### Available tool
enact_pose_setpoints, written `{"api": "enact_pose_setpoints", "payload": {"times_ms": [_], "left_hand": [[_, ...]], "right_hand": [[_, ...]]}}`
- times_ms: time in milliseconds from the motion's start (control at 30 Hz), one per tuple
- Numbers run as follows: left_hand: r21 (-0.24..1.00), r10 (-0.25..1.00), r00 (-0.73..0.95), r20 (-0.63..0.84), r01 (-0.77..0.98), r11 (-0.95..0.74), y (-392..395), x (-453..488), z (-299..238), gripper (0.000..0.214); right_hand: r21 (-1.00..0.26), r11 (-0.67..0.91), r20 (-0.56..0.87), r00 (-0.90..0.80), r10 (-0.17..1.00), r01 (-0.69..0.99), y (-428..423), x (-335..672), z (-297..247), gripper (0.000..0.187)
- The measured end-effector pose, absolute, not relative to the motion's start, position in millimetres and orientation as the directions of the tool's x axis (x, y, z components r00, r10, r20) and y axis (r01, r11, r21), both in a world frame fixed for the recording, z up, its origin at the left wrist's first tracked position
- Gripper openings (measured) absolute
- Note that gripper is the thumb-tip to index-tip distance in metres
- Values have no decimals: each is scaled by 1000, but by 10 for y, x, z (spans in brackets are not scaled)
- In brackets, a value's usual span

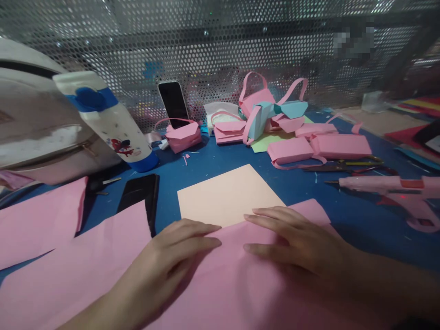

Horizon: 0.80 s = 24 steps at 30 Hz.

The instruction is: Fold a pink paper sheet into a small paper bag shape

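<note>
A wide pink paper sheet (220, 293) lies in front of me, its far edge overlapping a cream-coloured sheet (227, 195). My left hand (178, 250) rests on the pink sheet with fingers stretched toward the middle, tips at its far edge. Facing it, my right hand (288, 238) is spread over the same edge, thumb apart from the fingers. Both hands press on the paper; whether any finger is under it is hidden. A small pink piece (311, 211) sticks out beyond my right hand.
More pink sheets (41, 211) and a black phone (139, 192) lie left. Behind stand a white bottle (106, 123), a backpack (51, 123), an upright phone (173, 103) and several small paper bags (184, 136). A pink glue gun (395, 185) and pliers-like tools (343, 167) lie right.
</note>
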State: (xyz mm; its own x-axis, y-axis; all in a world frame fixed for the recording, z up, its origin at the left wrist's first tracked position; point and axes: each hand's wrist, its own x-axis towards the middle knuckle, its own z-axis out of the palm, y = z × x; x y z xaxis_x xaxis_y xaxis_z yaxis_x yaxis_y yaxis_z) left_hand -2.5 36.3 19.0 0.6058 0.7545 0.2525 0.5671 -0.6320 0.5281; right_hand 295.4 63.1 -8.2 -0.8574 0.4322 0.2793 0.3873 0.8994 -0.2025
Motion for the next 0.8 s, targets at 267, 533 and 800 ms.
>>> {"api": "enact_pose_setpoints", "payload": {"times_ms": [267,533,800], "left_hand": [[647,779,583,231,506,-570,450,-59,157,33],[661,785,577,225,502,-559,458,-56,169,34],[390,657,715,241,548,-740,409,-103,104,42]], "right_hand": [[-191,909,301,-860,413,370,628,2966,-98,42],[-189,904,281,-862,423,382,616,2969,-102,42],[-169,915,248,-882,400,367,616,2967,-77,42]]}}
